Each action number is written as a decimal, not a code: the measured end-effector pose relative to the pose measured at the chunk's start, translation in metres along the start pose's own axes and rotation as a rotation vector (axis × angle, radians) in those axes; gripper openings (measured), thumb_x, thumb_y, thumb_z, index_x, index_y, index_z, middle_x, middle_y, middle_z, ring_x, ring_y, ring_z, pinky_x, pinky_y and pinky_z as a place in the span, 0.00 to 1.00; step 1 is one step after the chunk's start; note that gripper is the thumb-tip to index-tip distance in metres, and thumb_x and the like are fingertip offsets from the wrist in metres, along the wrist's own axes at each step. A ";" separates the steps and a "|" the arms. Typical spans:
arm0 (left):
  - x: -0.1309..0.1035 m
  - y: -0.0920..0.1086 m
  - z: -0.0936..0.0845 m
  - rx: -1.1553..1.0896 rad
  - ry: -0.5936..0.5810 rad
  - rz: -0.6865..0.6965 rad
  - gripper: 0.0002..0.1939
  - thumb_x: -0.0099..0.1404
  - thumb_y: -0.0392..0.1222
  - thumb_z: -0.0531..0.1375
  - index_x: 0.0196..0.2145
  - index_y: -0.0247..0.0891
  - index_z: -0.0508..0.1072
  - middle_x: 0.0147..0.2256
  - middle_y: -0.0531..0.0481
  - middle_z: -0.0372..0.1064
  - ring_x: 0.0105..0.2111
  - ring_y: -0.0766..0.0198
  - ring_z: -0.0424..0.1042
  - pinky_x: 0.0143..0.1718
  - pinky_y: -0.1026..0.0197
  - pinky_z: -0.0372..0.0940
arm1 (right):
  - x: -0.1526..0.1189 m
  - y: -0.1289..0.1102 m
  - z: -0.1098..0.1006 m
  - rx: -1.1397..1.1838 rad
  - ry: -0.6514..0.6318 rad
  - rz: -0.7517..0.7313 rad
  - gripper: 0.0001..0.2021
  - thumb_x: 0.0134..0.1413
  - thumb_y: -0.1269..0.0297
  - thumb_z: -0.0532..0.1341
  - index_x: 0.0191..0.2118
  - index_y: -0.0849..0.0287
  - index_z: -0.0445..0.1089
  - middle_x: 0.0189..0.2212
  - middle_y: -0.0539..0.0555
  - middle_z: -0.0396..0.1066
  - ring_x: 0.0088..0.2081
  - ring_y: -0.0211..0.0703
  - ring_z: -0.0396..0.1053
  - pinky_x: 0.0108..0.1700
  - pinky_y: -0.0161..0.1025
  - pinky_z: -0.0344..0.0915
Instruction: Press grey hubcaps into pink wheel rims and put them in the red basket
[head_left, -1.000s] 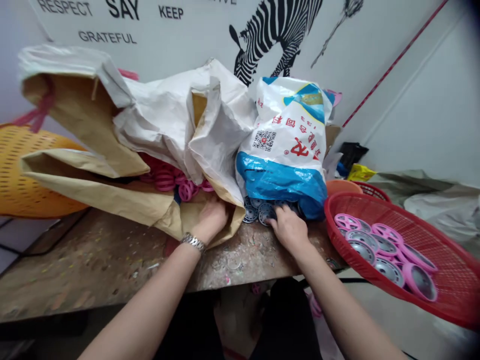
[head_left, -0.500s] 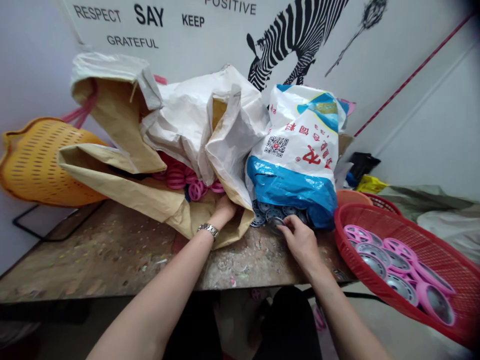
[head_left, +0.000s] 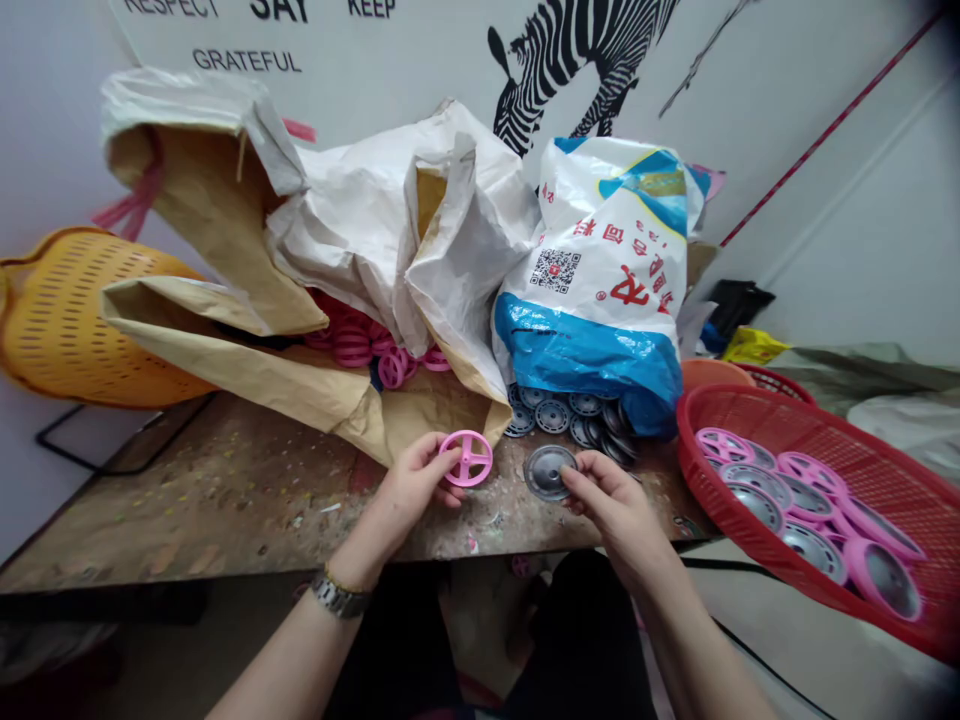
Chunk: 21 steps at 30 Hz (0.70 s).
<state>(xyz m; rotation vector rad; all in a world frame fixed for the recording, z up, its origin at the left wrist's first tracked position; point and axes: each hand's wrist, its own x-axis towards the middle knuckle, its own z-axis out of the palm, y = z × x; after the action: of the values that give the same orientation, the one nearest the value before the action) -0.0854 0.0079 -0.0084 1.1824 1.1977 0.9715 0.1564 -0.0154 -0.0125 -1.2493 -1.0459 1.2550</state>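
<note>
A pink spoked plastic wheel (head_left: 466, 459) is pinched between the thumb and fingers of my left hand (head_left: 417, 487), in front of the paper sack's mouth. My right hand (head_left: 611, 497) grips a grey round disc (head_left: 547, 472), which looks like a hub cap, by its right edge. The wheel and the disc are apart, side by side above the table's front part. More pink wheels (head_left: 390, 366) lie inside the open brown and white paper sack (head_left: 322, 400). Several grey discs (head_left: 553, 415) spill from under the blue and white plastic bag (head_left: 600, 340).
At the right stands a red basket (head_left: 750, 580) holding pink wheels fitted with grey discs. A yellow perforated basket (head_left: 97, 320) lies tipped at the left. The worn table (head_left: 247, 510) ends at its front edge just before my legs. A wall rises behind.
My left hand has come out of the paper sack with a pink wheel. My right hand has drawn a grey disc away from the pile, towards me.
</note>
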 end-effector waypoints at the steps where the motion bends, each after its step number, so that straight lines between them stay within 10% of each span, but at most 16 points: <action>1: -0.004 -0.004 0.003 0.060 0.015 0.080 0.12 0.66 0.48 0.59 0.38 0.35 0.71 0.30 0.51 0.71 0.25 0.65 0.73 0.25 0.65 0.71 | -0.004 0.000 0.003 0.051 -0.007 0.025 0.20 0.44 0.47 0.73 0.29 0.58 0.70 0.23 0.47 0.68 0.25 0.35 0.63 0.27 0.32 0.57; 7: -0.021 -0.014 0.017 0.696 0.054 0.825 0.11 0.71 0.33 0.52 0.43 0.38 0.75 0.44 0.43 0.74 0.46 0.58 0.74 0.48 0.56 0.71 | -0.021 0.000 0.018 0.370 -0.101 0.293 0.19 0.39 0.53 0.77 0.33 0.58 0.72 0.33 0.50 0.73 0.32 0.37 0.68 0.32 0.32 0.66; 11: -0.026 -0.018 0.024 0.845 0.056 1.048 0.11 0.71 0.30 0.53 0.45 0.37 0.73 0.45 0.40 0.73 0.46 0.56 0.74 0.47 0.55 0.72 | -0.025 0.003 0.021 0.410 -0.161 0.386 0.21 0.38 0.53 0.77 0.33 0.58 0.71 0.31 0.49 0.74 0.32 0.37 0.71 0.33 0.33 0.69; 15: -0.029 -0.025 0.036 0.659 0.036 0.901 0.18 0.67 0.26 0.53 0.52 0.38 0.69 0.50 0.39 0.70 0.51 0.55 0.71 0.52 0.51 0.71 | -0.025 0.011 0.019 0.401 -0.184 0.375 0.21 0.40 0.53 0.77 0.31 0.58 0.68 0.28 0.47 0.73 0.29 0.34 0.70 0.30 0.31 0.67; 21: -0.037 -0.011 0.048 -0.056 -0.232 0.059 0.24 0.63 0.34 0.59 0.57 0.39 0.62 0.47 0.42 0.70 0.39 0.60 0.74 0.34 0.59 0.74 | -0.023 0.023 0.017 0.277 -0.074 0.219 0.22 0.41 0.50 0.76 0.33 0.58 0.67 0.26 0.48 0.73 0.27 0.35 0.68 0.28 0.30 0.64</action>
<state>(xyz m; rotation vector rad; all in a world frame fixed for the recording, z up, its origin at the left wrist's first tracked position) -0.0438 -0.0373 -0.0148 1.2544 0.9505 0.8798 0.1358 -0.0387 -0.0315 -1.1305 -0.7685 1.5664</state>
